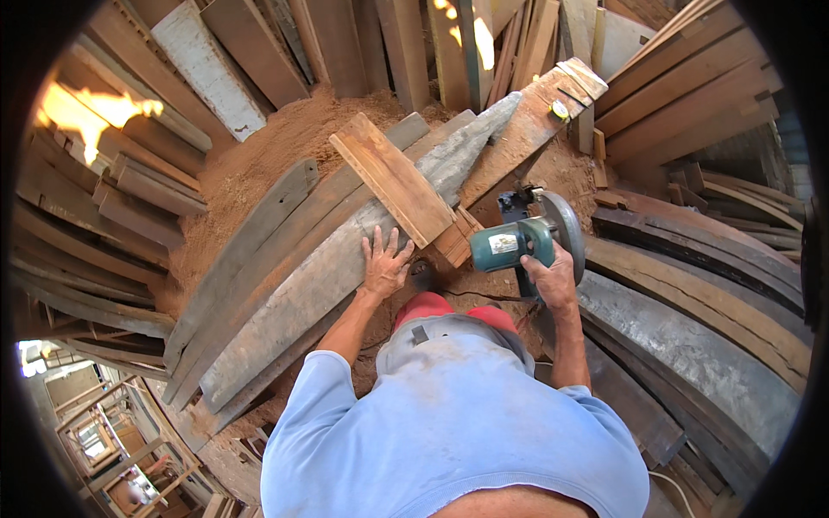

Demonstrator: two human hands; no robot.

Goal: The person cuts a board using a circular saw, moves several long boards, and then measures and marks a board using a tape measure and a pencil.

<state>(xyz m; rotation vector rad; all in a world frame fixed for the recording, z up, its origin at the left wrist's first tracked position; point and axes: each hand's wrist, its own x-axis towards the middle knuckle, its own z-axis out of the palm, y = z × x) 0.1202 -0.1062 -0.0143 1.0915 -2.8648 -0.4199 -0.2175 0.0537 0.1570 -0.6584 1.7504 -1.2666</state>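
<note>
My right hand (553, 274) is wrapped round the rear handle of a green circular saw (505, 245), holding it up at my right with its round guard facing away from me. My left hand (386, 262) lies flat, fingers spread, on a long grey weathered plank (294, 332). Just beyond those fingertips, a short reddish-brown board (393, 179) rests crosswise over the planks. Its near end sits by a smaller wood piece (457, 237), close to the saw's left side. Whether the saw's blade is turning I cannot tell.
A yellow tape measure (560, 110) lies on a slanting board (518, 142) ahead. Sawdust (250, 186) is heaped at the left. Heavy timbers (691, 337) are stacked at my right, and upright boards (328, 47) lean along the far side. A dark cord (488, 296) runs near my feet.
</note>
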